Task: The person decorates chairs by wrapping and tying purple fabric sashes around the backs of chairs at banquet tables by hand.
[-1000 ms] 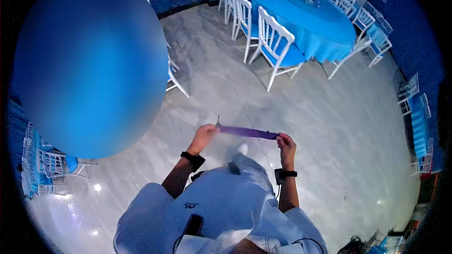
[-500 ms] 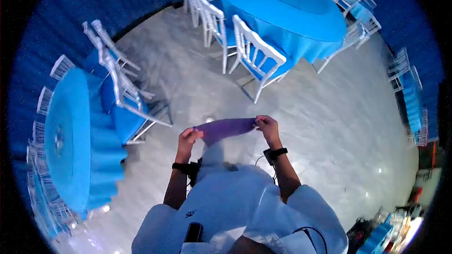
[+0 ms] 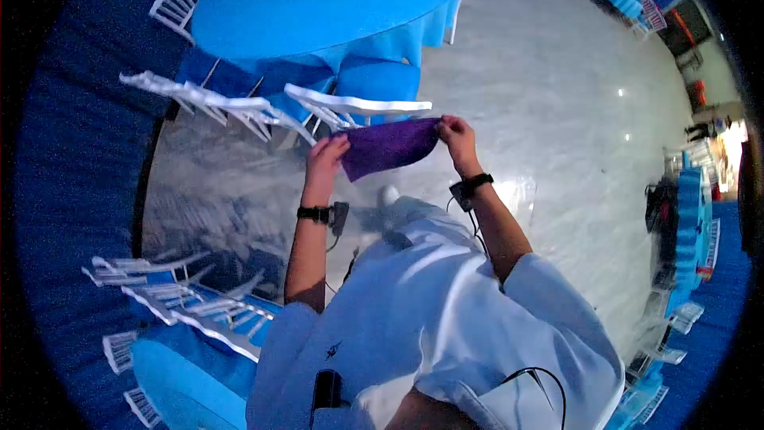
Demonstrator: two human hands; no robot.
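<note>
A purple cloth (image 3: 390, 147) hangs stretched between my two hands in front of my body. My left hand (image 3: 325, 161) pinches its left end, fingers closed over the edge. At the upper right corner my right hand (image 3: 458, 143) grips the fabric between thumb and fingers. The lower edge of the cloth droops freely. Just beyond it stands a white chair (image 3: 358, 103) with a blue seat, close to the cloth in view; whether they touch I cannot tell.
A round table (image 3: 318, 32) with a blue tablecloth stands ahead, white chairs around it. Another blue table (image 3: 187, 386) with white chairs (image 3: 191, 302) is at lower left. Blue curtains (image 3: 72, 151) line the left side. More tables (image 3: 688, 223) stand along the right. Grey floor (image 3: 549, 95) lies between.
My view has turned right and come closer to the far table and its chairs. Both hands have risen in view, still holding the purple cloth, which now hangs more spread out.
</note>
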